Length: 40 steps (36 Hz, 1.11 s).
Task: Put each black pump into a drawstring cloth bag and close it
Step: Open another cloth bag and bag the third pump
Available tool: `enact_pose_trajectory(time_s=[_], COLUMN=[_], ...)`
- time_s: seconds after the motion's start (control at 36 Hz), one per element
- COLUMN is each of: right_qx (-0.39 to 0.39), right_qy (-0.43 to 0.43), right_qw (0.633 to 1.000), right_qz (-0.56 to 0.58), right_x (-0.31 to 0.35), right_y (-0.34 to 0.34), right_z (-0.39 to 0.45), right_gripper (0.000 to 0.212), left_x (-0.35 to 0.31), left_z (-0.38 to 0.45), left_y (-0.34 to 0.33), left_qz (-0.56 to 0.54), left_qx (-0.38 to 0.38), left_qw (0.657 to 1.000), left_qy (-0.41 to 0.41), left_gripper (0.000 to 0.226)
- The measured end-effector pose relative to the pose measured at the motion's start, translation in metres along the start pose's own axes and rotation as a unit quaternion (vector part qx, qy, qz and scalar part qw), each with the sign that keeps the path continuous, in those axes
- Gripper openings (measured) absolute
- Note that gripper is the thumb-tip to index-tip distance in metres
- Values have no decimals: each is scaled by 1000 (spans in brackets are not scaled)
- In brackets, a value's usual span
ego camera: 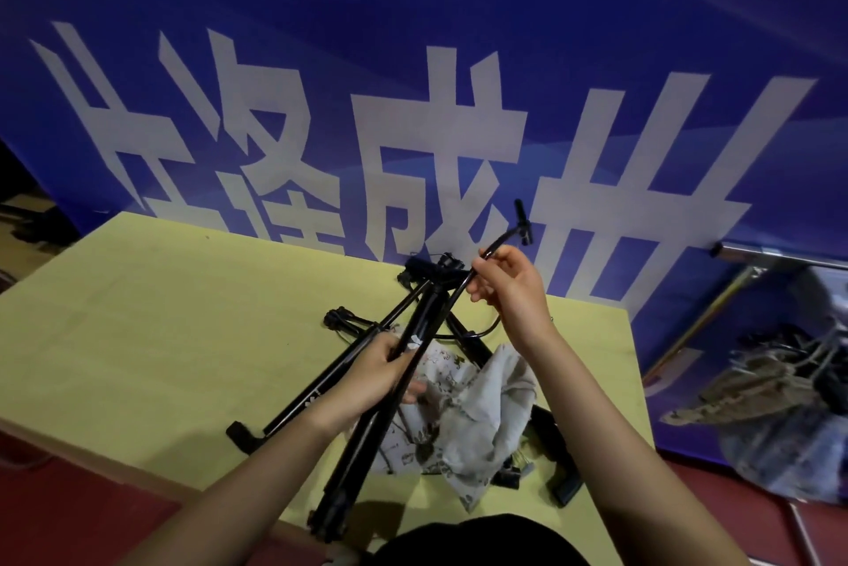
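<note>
gripping a black pump [367, 418], left hand [371, 375] nears faint white lettering [313, 398], unreadable.

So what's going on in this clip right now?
A person is working over a yellow table strewn with black pumps. The left hand grips one pump's barrel, held up at a slant, while the right hand pinches its thin black hose. A printed cloth bag lies crumpled beneath; the pump is not in it yet.
</note>
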State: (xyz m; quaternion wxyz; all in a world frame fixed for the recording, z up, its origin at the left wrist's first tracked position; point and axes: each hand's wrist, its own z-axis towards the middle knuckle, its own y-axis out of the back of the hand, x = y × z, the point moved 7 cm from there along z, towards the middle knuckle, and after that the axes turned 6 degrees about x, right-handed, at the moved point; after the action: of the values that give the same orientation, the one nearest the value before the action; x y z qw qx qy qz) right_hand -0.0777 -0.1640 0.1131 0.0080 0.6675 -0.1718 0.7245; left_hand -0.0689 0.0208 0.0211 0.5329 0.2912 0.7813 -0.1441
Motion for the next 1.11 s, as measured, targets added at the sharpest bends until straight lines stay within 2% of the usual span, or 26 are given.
enact_pose_trajectory(time_s=[0.06,0.17,0.31,0.39,0.47,0.58,0.67,0.75,0.86,0.94,1.11], right_qx=[-6,-7,-3,-4,-22,-36,-36,-21,5,33,84], right_qy=[-5,-23,-54,-70,-78,-64,-57,-72,-104,-128,-196], right_qw=[1000,999,998,997,993,982,980,980,984,983,971], right_qz=[-6,27,37,-21,-89,-172,-189,-182,-144,-125,-105], right_x=[2,3,2,-2,-4,-1,-4,-13,-31,-43,-62], right_y=[3,10,20,28,38,44,45,46,49,46,41], right_z=[1,4,12,16,17,16,16,13,8,3,-8], right_gripper=[16,17,15,13,20,25,24,23,31,22,33], left_x=[-3,-8,-11,-21,-30,-31,-27,-23,-19,-13,0], left_z=[-1,-2,-3,-6,-8,-9,-10,-12,-18,-22,-21], left_y=[-2,-2,-12,-18,-24,-28,-27,-26,-29,-29,-30], left_qz=[6,33,60,88,99,124,115,123,132,105,92], left_qx=[-2,-14,18,26,34,47,55,72,94,112,133], left_qw=[1000,999,997,992,989,985,986,984,981,984,985], left_qy=[-1,-30,-43,-82,-107,-111,-108,-107,-106,-87,-58], left_gripper=[37,33,38,32,24,18,20,26,28,23,27])
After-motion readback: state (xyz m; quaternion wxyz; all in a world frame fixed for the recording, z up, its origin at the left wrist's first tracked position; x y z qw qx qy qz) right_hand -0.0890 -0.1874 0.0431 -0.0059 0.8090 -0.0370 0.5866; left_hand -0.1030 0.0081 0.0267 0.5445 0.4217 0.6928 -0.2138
